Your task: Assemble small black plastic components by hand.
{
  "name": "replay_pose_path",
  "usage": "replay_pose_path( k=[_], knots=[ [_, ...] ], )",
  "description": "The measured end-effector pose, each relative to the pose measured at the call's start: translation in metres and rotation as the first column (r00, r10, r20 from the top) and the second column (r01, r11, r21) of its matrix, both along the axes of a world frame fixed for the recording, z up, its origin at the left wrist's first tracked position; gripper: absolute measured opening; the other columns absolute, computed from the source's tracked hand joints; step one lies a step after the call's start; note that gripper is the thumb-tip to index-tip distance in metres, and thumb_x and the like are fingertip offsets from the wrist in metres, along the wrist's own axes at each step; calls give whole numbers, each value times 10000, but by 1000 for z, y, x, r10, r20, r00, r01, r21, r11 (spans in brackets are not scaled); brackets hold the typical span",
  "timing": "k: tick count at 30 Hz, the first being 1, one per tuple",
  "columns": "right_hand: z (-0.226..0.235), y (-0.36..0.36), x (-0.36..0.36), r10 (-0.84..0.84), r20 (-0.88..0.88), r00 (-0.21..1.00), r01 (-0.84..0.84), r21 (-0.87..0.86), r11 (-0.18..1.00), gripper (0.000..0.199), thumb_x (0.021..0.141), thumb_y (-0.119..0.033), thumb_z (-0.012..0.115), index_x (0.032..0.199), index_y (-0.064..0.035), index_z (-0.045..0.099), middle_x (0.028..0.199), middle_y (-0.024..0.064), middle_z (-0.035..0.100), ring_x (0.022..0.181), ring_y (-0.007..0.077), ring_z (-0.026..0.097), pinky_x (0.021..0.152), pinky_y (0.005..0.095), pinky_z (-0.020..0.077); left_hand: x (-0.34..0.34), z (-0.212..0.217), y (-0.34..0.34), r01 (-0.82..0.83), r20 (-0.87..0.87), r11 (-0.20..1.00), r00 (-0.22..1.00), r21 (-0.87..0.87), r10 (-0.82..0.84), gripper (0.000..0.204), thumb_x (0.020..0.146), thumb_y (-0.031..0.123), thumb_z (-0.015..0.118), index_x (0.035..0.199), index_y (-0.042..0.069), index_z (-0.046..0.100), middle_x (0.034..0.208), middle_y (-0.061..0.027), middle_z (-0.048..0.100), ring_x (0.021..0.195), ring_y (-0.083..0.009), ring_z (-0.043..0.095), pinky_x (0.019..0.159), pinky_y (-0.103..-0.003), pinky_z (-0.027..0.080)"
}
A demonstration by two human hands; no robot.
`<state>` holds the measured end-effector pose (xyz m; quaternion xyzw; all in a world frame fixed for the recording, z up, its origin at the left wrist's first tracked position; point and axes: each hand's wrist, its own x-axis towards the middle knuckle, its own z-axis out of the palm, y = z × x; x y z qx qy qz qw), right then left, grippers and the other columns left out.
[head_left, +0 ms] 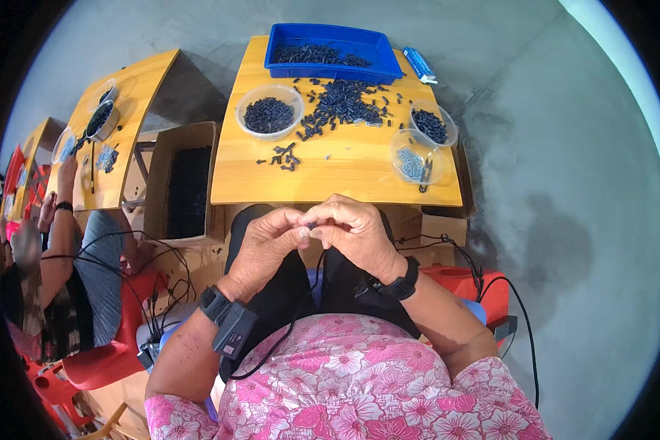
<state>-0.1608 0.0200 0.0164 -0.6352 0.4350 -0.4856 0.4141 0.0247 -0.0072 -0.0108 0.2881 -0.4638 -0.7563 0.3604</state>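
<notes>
My left hand (pixel 268 243) and my right hand (pixel 358 231) meet over my lap, just in front of the yellow table (pixel 359 183). Fingertips of both are pinched around a small black part (pixel 312 226), mostly hidden by the fingers. Beyond them, several loose black pieces (pixel 286 157) lie near the table's left side. Farther back spreads a heap of small black cylindrical parts (pixel 341 103). A clear round tub (pixel 240 114) of black parts stands left of the heap. To the right, a clear tub (pixel 440 158) holds small silvery metal pieces.
A blue tray (pixel 330 72) of black parts sits at the table's back. Another tub of black parts (pixel 430 127) stands at the right edge, and a blue-and-white box (pixel 419 66) lies behind it. Cardboard box (pixel 211 187) on the floor, left. Co-worker's hand (pixel 66 172) at the neighbouring table. Cables (pixel 521 315) hang right.
</notes>
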Motion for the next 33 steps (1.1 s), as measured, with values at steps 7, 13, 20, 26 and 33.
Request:
replay_pose_path(
  k=[7,13,20,26,33],
  knots=[
    [-5,-2,-1,-6,113,994,-11,144,989,137,780,7,731,905,-48,719,795,29,651,703,84,616,605,242,492,5,2,-6,37,72,996,996,81,-43,144,895,108,676,1006,15,680,874,-17,671,760,-69,579,728,-220,484],
    [-20,-17,-7,38,-14,999,-39,-68,997,137,812,24,684,933,-31,714,841,66,660,692,115,627,608,235,504,14,3,-16,88,139,993,985,82,-98,146,884,122,693,978,12,681,832,-9,663,736,-64,573,701,-206,478],
    [-83,-83,-59,-513,-489,705,449,-252,857,165,800,0,596,940,-46,670,902,167,611,862,366,606,757,416,493,12,10,-20,59,236,993,968,105,-82,83,894,78,665,950,17,665,823,20,633,717,-51,544,676,-204,467],
    [-99,-121,-82,-556,-589,587,507,-267,819,158,812,-24,613,953,-59,675,943,161,608,874,360,615,778,421,505,13,4,-19,90,250,984,960,153,-127,129,882,133,695,949,29,658,827,12,642,734,-58,565,695,-213,477],
    [-106,-130,-83,-536,-673,509,485,-290,825,97,820,-67,634,903,-57,683,933,153,612,835,358,627,748,420,515,12,10,-18,80,224,980,967,184,-121,109,883,114,691,943,29,659,829,17,641,736,-56,566,698,-212,480]
  ],
)
